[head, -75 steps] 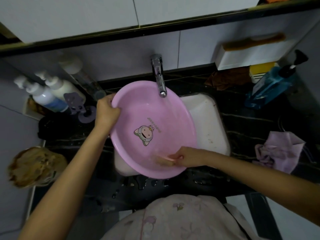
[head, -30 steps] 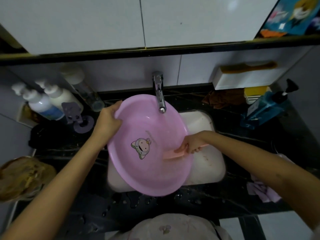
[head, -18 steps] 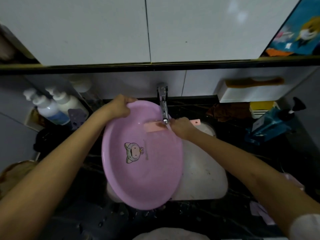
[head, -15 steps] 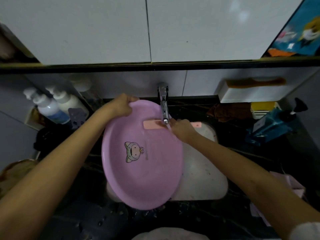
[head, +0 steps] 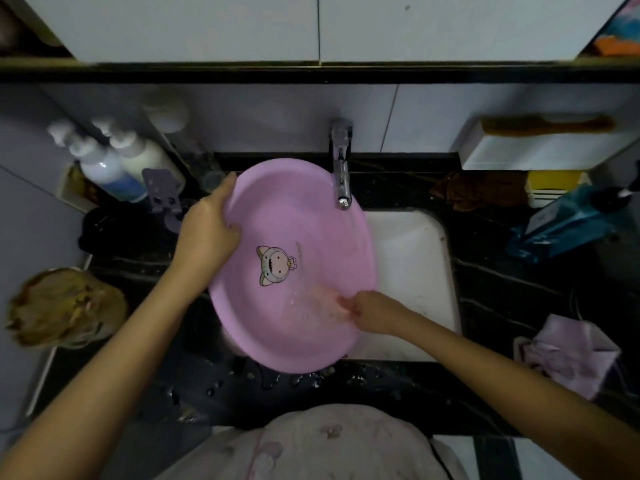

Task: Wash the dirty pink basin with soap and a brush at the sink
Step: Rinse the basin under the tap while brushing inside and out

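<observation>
The pink basin (head: 311,209), with a cartoon animal printed inside, is tilted over the white sink (head: 412,271) under the tap (head: 341,168). Water runs from the tap onto the basin's right side. My left hand (head: 207,237) grips the basin's upper left rim. My right hand (head: 374,311) is low inside the basin, holding a pink brush (head: 318,299) that shows only as a blur against the basin's floor.
White pump bottles (head: 114,161) stand at the back left, a blue pump bottle (head: 568,220) at the right. A lilac cloth (head: 571,351) lies on the black counter at right, a brown bundle (head: 65,306) at left. Water drops dot the front counter edge.
My right hand has brought the brush from the top of the basin by the tap down to its lower part. My left hand has shifted from the top rim to the left rim.
</observation>
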{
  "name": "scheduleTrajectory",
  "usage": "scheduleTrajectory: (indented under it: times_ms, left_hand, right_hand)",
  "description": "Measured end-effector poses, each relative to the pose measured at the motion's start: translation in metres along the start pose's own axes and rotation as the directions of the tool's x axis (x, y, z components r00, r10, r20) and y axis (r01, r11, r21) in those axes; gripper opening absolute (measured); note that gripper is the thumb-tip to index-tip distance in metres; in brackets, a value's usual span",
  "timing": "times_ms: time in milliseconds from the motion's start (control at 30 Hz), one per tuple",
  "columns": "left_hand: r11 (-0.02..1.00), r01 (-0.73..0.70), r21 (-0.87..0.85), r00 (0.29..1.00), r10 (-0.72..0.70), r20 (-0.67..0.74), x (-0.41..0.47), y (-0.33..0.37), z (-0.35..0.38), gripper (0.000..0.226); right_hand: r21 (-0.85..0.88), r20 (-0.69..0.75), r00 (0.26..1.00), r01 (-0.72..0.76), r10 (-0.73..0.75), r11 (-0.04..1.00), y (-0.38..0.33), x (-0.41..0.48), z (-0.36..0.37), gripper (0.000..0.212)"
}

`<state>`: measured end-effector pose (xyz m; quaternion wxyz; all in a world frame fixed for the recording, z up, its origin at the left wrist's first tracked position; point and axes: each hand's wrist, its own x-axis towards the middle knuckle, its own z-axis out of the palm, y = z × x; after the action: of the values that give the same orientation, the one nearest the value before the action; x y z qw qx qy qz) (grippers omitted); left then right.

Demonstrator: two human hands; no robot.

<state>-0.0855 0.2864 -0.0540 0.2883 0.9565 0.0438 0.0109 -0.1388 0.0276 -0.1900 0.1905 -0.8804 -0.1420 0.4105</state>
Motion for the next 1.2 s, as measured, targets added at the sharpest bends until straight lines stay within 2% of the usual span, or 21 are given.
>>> scheduleTrajectory:
  times_ms: [100, 200, 333, 433, 500, 567, 600, 667, 733, 833, 967, 1067, 1133, 1200]
  left_hand:
    - [0.999, 0.005, -0.034, 0.998, -0.007, -0.066, -0.003, 0.003, 0.004, 0.075]
    - [1.000, 0.014, -0.024, 0.997, -0.015, -0.079, -0.002, 0.009, 0.005, 0.074]
    - [1.000, 0.003, -0.008, 0.997, -0.003, -0.081, -0.002, 0.012, 0.004, 0.074]
    - [1.000, -0.001, 0.000, 0.997, 0.001, -0.079, -0.003, 0.013, 0.004, 0.074]
    - [1.000, 0.001, 0.005, 0.997, 0.000, -0.076, -0.002, 0.014, 0.004, 0.074]
    - [1.000, 0.006, 0.007, 0.997, -0.006, -0.080, -0.002, 0.015, 0.005, 0.075]
    - [1.000, 0.010, 0.009, 0.997, -0.009, -0.078, -0.003, 0.014, 0.005, 0.075]
    - [1.000, 0.017, 0.011, 0.997, -0.016, -0.075, -0.003, 0.012, 0.004, 0.075]
    - [1.000, 0.018, 0.005, 0.997, -0.018, -0.069, -0.003, 0.010, 0.004, 0.075]
    - [1.000, 0.008, -0.014, 0.998, -0.008, -0.065, -0.002, 0.011, 0.005, 0.074]
    - [0.999, -0.007, -0.040, 0.999, 0.005, -0.049, 0.003, 0.012, 0.003, 0.074]
    - [0.998, -0.023, -0.058, 0.999, 0.021, -0.024, 0.005, 0.008, 0.003, 0.076]
    - [0.998, -0.037, -0.057, 0.999, 0.036, -0.022, 0.006, 0.008, 0.003, 0.078]
    - [0.998, -0.039, -0.049, 0.999, 0.038, -0.027, 0.006, 0.009, 0.004, 0.078]
  right_hand:
    - [0.193, 0.067, 0.998, -0.013, 0.000, 0.981, -0.019, -0.008, 0.008, 0.044]
    - [0.432, 0.123, 0.992, -0.039, -0.016, 0.901, -0.037, -0.015, 0.018, 0.048]
    - [0.573, 0.174, 0.982, -0.044, -0.069, 0.818, -0.064, -0.023, 0.021, 0.043]
    - [0.805, 0.154, 0.976, -0.035, -0.152, 0.592, -0.087, -0.025, 0.023, 0.035]
    - [0.894, 0.128, 0.970, -0.022, -0.208, 0.447, -0.098, -0.025, 0.024, 0.031]
    - [0.922, 0.127, 0.955, -0.014, -0.268, 0.387, -0.097, -0.025, 0.026, 0.030]
    - [0.911, 0.142, 0.946, -0.009, -0.293, 0.412, -0.091, -0.026, 0.027, 0.032]
    - [0.822, 0.197, 0.938, 0.000, -0.285, 0.570, -0.071, -0.027, 0.026, 0.039]
    - [0.645, 0.240, 0.948, 0.006, -0.210, 0.764, -0.044, -0.025, 0.021, 0.049]
    - [0.394, 0.236, 0.966, 0.006, -0.107, 0.919, -0.010, -0.017, 0.003, 0.050]
    - [0.186, 0.185, 0.982, -0.012, -0.023, 0.982, 0.018, 0.014, -0.024, 0.055]
    - [0.059, 0.172, 0.984, 0.036, -0.046, 0.998, 0.039, 0.049, -0.044, 0.037]
    - [-0.028, 0.038, 0.998, 0.043, -0.042, 0.999, 0.043, 0.059, -0.059, 0.049]
    - [-0.202, -0.110, 0.993, 0.017, -0.040, 0.979, 0.034, 0.049, -0.073, 0.038]
